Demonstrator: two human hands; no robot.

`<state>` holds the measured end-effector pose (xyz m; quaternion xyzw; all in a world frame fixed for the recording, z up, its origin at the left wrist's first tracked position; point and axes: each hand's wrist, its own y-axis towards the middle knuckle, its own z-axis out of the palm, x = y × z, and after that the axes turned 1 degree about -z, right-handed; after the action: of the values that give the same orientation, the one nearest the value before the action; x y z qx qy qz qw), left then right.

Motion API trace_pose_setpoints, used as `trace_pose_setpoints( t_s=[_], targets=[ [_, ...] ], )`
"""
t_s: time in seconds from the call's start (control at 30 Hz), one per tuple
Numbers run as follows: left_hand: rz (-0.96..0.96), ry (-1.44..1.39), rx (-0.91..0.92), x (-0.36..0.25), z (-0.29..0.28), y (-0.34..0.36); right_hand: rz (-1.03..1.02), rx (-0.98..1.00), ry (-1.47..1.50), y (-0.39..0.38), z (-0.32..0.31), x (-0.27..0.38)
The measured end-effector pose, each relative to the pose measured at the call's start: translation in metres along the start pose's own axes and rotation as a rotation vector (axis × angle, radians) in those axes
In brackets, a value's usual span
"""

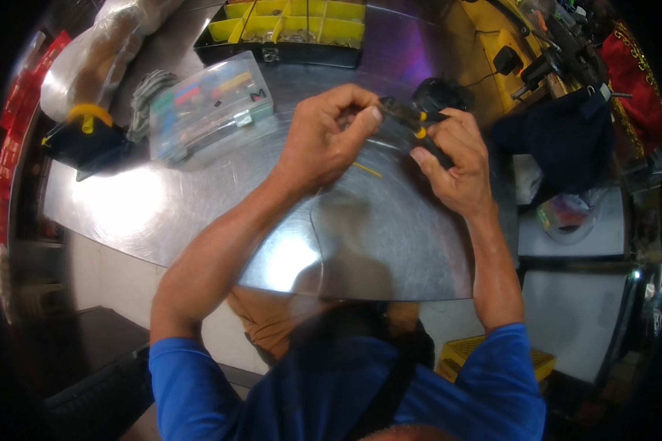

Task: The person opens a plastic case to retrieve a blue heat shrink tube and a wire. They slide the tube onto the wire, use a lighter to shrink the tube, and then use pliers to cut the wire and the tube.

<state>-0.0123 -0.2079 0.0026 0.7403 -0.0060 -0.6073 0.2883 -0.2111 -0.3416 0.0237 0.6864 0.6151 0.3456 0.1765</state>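
My right hand [456, 158] is closed around the black and yellow handles of a pair of pliers [399, 112]. The dark jaws point left and meet the fingertips of my left hand [327, 136]. Thumb and forefinger of that hand are pinched together, on what looks like a thin wire [319, 242]. The wire trails from beneath the hand across the metal table to its near edge; its end at the jaws is hidden by my fingers. Just below the left hand lies a short, thin yellow piece [367, 170].
A clear plastic case [210, 110] with coloured contents lies left on the metal table [221, 198], beside grey gloves [151, 95]. Behind stands a black box with yellow compartments [294, 29]. A plastic-wrapped roll [88, 66] is far left; dark cloth [555, 136] hangs at the right.
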Motion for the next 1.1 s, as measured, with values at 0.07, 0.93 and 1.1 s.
trace_pose_setpoints(
  t_s=[0.07,0.93,1.1],
  targets=[
    [-0.008,0.019,0.011,0.001,-0.002,0.0,0.016,0.025,-0.013,0.0,-0.001,0.0],
    [0.029,0.11,-0.121,-0.002,0.005,-0.001,0.075,-0.051,0.004,0.0,0.003,0.01],
    [0.06,0.106,-0.109,-0.001,0.004,-0.002,0.028,-0.03,0.011,0.0,0.001,0.005]
  ],
)
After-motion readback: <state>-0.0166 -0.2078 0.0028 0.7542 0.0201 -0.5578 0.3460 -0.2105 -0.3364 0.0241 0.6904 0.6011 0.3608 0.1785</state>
